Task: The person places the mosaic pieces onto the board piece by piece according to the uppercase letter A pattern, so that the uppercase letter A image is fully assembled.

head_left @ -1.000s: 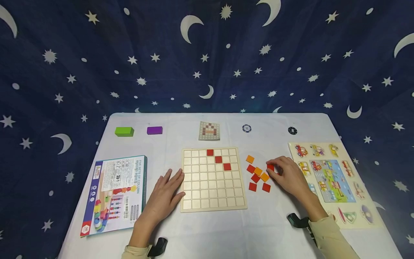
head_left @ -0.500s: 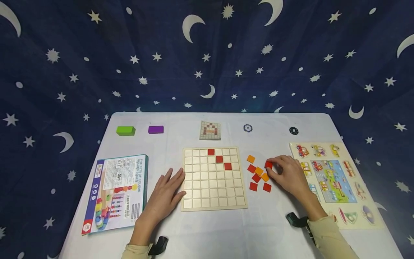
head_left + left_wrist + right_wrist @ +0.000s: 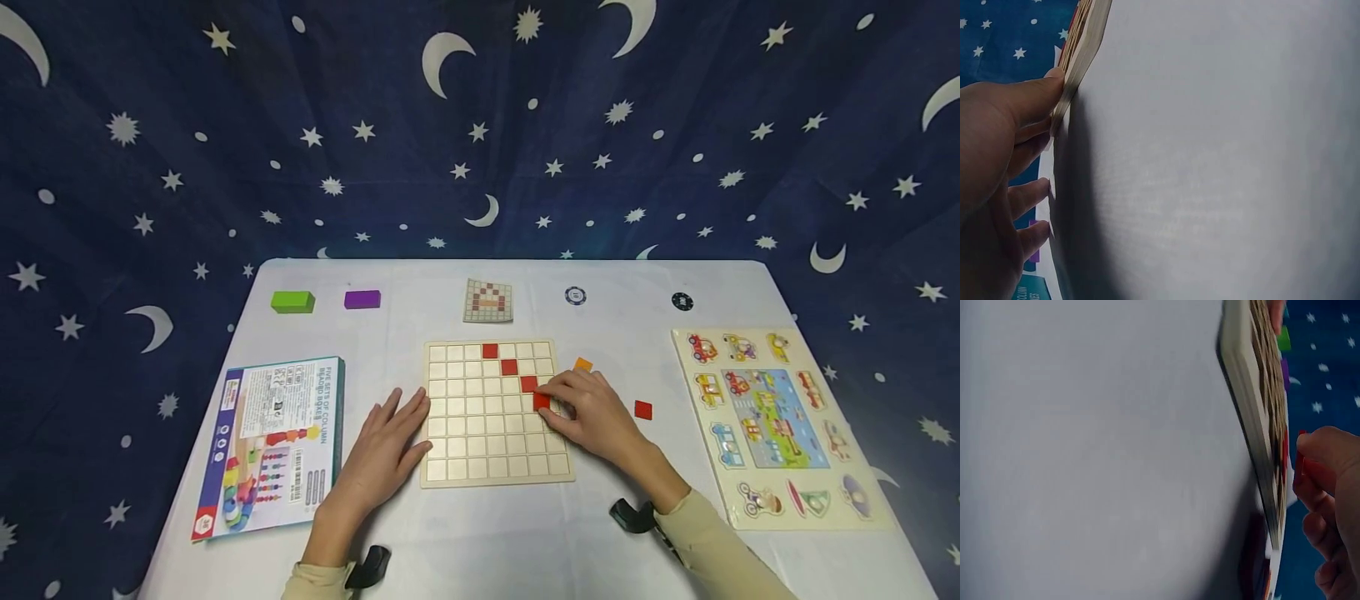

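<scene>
Three red square tiles [image 3: 509, 367] lie on the grid board [image 3: 480, 435]; the left hand [image 3: 381, 454], its fingers spread, touches its left edge, and the right hand [image 3: 600, 417] pinches a fourth red tile [image 3: 541, 402] over its right side.

And across the back it goes, a deep navy curtain [image 3: 360, 100], filling the whole top of the head view and running down past both sides of the table [image 3: 487, 542]! Pale crescent moons [image 3: 432, 64] everywhere, big ones up high, smaller ones lower down, some cut off by the edges. Stars [image 3: 219, 39] in between, some plain-pointed, some spiky bursts, with oval dots [image 3: 298, 24] scattered among them. Soft folds ripple the fabric. Down front, the table spreads wide and white, far corners rounded, faint creases on top. Light falls evenly here; over in the left wrist view, a dark shadow [image 3: 1075, 200] edges the white.
</scene>
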`<move>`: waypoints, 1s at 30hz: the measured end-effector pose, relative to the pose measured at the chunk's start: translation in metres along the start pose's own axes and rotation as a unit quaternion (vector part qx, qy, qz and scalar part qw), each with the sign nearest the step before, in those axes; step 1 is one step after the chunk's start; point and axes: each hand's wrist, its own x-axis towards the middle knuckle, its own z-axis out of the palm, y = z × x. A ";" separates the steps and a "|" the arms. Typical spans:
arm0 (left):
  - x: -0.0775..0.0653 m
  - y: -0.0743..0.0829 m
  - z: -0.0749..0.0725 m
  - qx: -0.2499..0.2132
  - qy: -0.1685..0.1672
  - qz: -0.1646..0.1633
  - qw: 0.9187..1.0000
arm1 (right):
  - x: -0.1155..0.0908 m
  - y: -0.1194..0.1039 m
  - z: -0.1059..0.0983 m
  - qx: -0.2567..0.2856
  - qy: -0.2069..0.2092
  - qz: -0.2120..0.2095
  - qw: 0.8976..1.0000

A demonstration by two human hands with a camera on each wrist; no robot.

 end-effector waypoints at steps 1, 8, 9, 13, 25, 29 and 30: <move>0.000 0.000 0.000 -0.001 0.000 0.000 1.000 | 0.001 -0.002 0.002 -0.002 -0.004 -0.005 1.000; -0.001 0.001 0.001 -0.001 0.004 0.003 1.000 | 0.006 -0.008 0.010 -0.014 -0.006 -0.023 1.000; -0.001 0.001 0.001 0.000 0.005 0.003 1.000 | 0.006 -0.008 0.011 -0.017 -0.003 -0.023 1.000; -0.001 0.000 0.001 -0.003 0.006 0.002 1.000 | 0.006 -0.008 0.011 -0.020 -0.002 -0.015 1.000; -0.001 -0.001 0.002 -0.007 0.002 0.001 1.000 | -0.011 0.009 -0.004 0.023 0.000 0.032 0.999; -0.001 -0.001 0.001 -0.004 0.004 0.003 1.000 | -0.024 0.026 -0.019 0.018 0.020 0.077 0.997; 0.000 -0.001 0.001 -0.003 0.004 0.003 1.000 | -0.027 0.031 -0.023 0.015 0.022 0.086 0.996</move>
